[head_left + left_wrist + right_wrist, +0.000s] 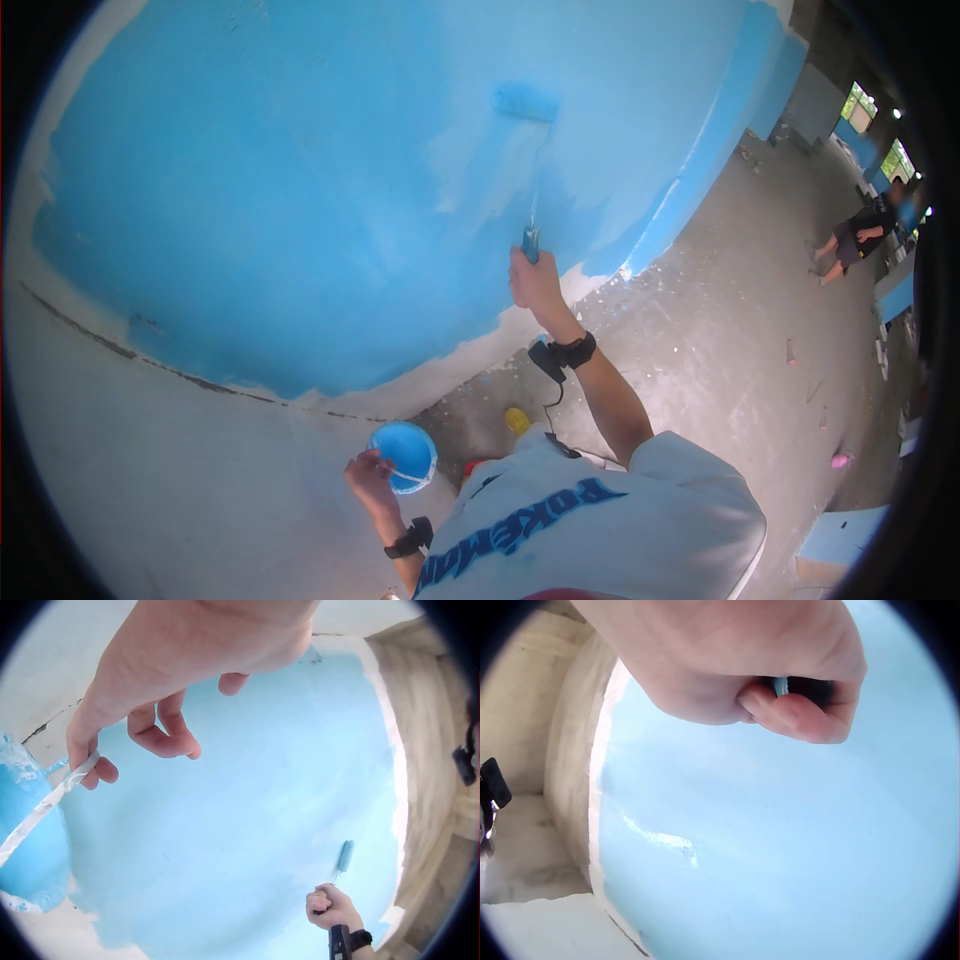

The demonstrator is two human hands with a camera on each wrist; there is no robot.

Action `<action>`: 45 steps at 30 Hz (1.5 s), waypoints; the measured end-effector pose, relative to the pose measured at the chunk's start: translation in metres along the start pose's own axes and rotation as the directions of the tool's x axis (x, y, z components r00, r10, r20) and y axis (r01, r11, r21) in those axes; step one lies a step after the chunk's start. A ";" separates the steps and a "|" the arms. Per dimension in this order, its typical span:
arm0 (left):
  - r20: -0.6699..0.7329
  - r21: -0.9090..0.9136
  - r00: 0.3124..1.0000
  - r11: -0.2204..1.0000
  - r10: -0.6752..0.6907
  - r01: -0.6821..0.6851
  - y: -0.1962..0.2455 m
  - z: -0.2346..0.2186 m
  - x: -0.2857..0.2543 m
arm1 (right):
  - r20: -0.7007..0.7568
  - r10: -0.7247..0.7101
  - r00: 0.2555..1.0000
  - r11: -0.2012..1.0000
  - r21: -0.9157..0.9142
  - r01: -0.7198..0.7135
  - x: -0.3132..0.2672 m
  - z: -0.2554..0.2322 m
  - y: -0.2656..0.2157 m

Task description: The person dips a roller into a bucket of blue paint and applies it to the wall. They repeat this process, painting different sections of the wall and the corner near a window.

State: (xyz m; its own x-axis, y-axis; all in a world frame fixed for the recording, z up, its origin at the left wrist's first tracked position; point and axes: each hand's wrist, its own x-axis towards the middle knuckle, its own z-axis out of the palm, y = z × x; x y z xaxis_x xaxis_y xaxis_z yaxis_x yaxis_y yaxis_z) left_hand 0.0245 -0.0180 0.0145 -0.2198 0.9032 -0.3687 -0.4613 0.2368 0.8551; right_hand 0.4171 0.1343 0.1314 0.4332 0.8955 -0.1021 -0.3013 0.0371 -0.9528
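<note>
While bold dark blue letters (525, 525) are spelling "POKÉMON" across a white short-sleeved T-shirt (670, 500), the wearer's right hand (538, 283) is gripping a blue-handled paint roller (527, 102), its fingers curling closely round the handle. The roller's fuzzy blue cylinder is sitting at the end of a thin rod and is appearing to touch a broad, smooth blue-painted wall (280, 220). Patchy darker strokes are showing in the wall's coat, and its ragged edge is leaving a pale border bare. Nearer the T-shirt, the left hand (372, 485) is holding a round blue bucket (432, 468) by its narrow, paint-streaked white handle (37, 814); thumb and forefinger are pinching that strip while the other fingers are bending loosely. White and blue smears are marking the bucket's rim. A black wristband (575, 350) is circling the right wrist. Beyond, a grey floor (720, 320) is stretching away, dotted with pale specks near the wall, and a person in dark clothes (868, 235) is appearing in the distance.
</note>
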 end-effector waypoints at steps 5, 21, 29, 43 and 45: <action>0.000 -0.046 0.999 0.998 -0.041 0.041 -0.007 -0.012 0.010 | -0.008 0.135 0.991 0.989 -0.052 -0.135 -0.043 0.010 0.091; 0.063 -0.016 0.996 0.998 -0.058 0.060 0.003 -0.006 0.000 | 0.020 0.058 0.998 0.971 0.231 -0.061 0.016 -0.004 -0.014; 0.039 -0.018 0.998 0.999 -0.047 0.048 -0.005 -0.020 0.001 | -0.047 0.113 0.992 0.992 0.053 -0.111 -0.009 -0.014 0.061; 0.027 -0.029 0.998 0.998 -0.054 0.055 0.000 -0.019 0.003 | -0.047 0.054 0.997 0.998 0.041 -0.052 0.008 -0.025 0.031; 0.053 -0.049 0.998 0.998 -0.036 0.039 -0.001 -0.023 0.001 | -0.038 0.047 0.998 0.998 0.043 -0.045 0.016 -0.031 0.017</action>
State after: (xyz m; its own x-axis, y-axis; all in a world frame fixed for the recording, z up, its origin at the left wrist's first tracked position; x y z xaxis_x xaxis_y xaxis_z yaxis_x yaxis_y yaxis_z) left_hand 0.0050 -0.0256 0.0047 -0.1572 0.9117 -0.3795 -0.5109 0.2538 0.8213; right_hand 0.4450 0.1357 0.1043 0.4507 0.8787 -0.1574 -0.3566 0.0156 -0.9341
